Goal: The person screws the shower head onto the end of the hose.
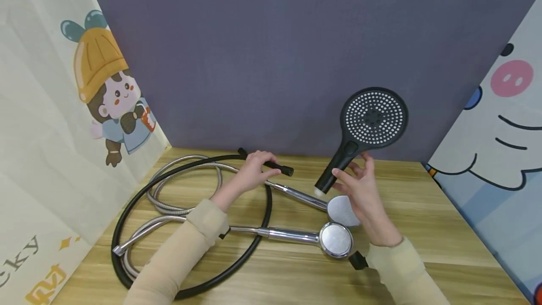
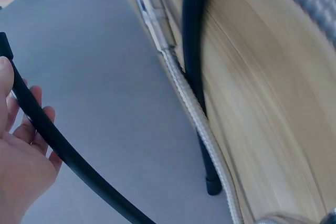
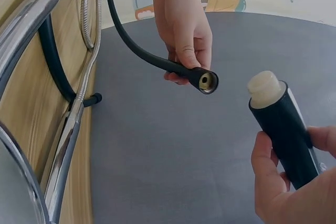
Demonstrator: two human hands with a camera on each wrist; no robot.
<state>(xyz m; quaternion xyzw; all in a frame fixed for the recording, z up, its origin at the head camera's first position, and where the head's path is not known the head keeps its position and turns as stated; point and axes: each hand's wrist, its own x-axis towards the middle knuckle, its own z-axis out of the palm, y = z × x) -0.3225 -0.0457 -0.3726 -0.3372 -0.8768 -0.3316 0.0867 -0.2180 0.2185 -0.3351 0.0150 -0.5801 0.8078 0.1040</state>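
My left hand point(image 1: 254, 171) pinches a black shower hose point(image 3: 142, 52) just behind its end connector point(image 3: 207, 81). That connector's open, brass-coloured inside shows in the right wrist view. My right hand point(image 1: 364, 194) holds a black shower head point(image 1: 374, 116) by its handle, above the wooden table. The round spray face, dotted with pale nozzles, is turned toward the head camera. A whitish piece point(image 3: 264, 87) sticks out of the handle's lower end. Handle end and hose connector are apart, with a gap between them. The rest of the hose loops across the table.
Two chrome shower heads lie on the table point(image 1: 423, 211), one in front point(image 1: 336, 240) and one behind point(image 1: 343, 210), partly hidden by my right hand. Coiled metal hoses point(image 1: 169, 211) lie at the left. A grey panel point(image 1: 262, 60) stands behind, with printed sheets at both sides.
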